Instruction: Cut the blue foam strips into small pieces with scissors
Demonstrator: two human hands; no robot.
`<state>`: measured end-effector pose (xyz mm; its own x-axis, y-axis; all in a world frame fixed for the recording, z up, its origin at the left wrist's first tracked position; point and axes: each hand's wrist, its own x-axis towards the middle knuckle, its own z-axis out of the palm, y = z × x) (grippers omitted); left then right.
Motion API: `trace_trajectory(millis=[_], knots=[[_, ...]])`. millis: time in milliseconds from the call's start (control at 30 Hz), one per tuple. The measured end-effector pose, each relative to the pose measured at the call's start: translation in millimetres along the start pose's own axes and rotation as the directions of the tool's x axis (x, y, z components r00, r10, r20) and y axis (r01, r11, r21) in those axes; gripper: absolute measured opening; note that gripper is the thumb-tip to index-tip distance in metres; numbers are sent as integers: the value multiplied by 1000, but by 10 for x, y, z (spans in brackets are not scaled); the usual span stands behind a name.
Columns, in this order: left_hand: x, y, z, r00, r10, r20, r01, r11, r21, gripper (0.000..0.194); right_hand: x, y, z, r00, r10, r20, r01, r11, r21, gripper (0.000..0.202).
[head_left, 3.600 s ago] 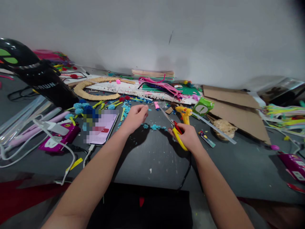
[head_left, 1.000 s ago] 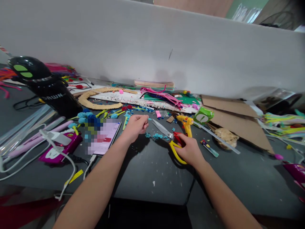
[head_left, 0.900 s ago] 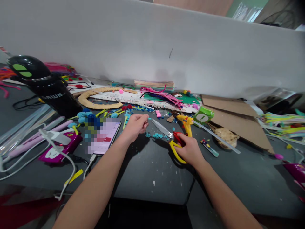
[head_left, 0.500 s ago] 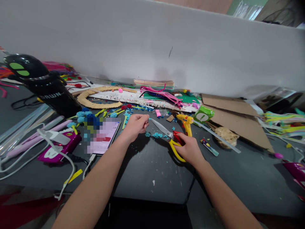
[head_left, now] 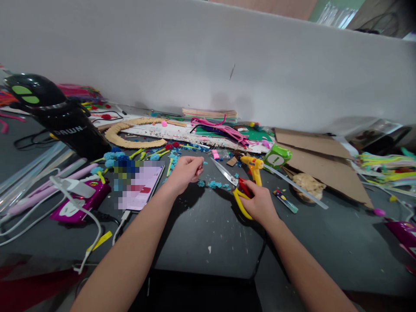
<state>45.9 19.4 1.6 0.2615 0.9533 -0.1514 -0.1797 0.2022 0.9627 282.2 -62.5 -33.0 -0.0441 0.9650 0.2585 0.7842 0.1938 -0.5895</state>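
Scissors [head_left: 232, 179] in right hand [head_left: 261, 202], near mid-view; their pivot is taken as clock centre, 12 toward the wall. Tips aim at 10 o'clock, just short of the left hand; handles run toward 4–5. Right fingers wrapped around the red and yellow handles, probably gripped there for leverage and to leave the blades free. Blade gap too fine to judge.

Left hand [head_left: 186, 171] at 9 o'clock: fingers curled and pressed together, apparently pinching a small blue piece [head_left: 205, 163]. Only its end juts out on the scissors side, presumably so that the fingers stay clear of the blades. Length hidden in the fist: cannot tell.

Loose blue tufts [head_left: 214, 184] lie on the tabletop [head_left: 211, 236] at 9 o'clock, beneath the space between the hands.

Further out: yellow glue gun [head_left: 256, 171] at 2 o'clock, its clear stick [head_left: 295, 186] projecting from the rear toward 3; likely set there within the right hand's reach. Phone [head_left: 144, 184] at 9, screen up, white cable [head_left: 121, 223] at its near end, probably for charging. Pink stems [head_left: 224, 128] bundled at 12. Cardboard [head_left: 325, 167] at 2–3; black bottle [head_left: 63, 117] at 9–10.
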Motion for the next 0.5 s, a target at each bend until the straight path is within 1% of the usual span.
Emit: trace_trajectory(millis=[100, 167, 200, 267, 367, 433, 500], knots=[[6, 18, -30, 1000, -16, 9, 16, 999, 31, 36, -16, -5, -4, 998, 53, -45, -54, 998, -12, 17], [6, 41, -94, 1000, -10, -6, 11, 990, 144, 36, -21, -15, -15, 995, 82, -54, -83, 996, -16, 21], [4, 57, -139, 1000, -3, -28, 9, 973, 232, 35, -21, -19, -20, 994, 92, -56, -93, 996, -18, 24], [-3, 96, -247, 997, 19, -80, 17, 906, 424, 34, -18, -19, -27, 993, 103, -59, -105, 994, -27, 29], [-10, 152, -399, 990, 91, -107, -4, 782, 624, 34, -9, -10, -32, 993, 101, -68, -104, 994, -42, 33], [-5, 168, -462, 983, 112, -145, 26, 696, 717, 35, -5, -8, -42, 993, 95, -72, -98, 994, -40, 34], [10, 162, -494, 982, 80, -173, 85, 626, 775, 37, -2, -12, -58, 993, 95, -74, -97, 995, -29, 33]])
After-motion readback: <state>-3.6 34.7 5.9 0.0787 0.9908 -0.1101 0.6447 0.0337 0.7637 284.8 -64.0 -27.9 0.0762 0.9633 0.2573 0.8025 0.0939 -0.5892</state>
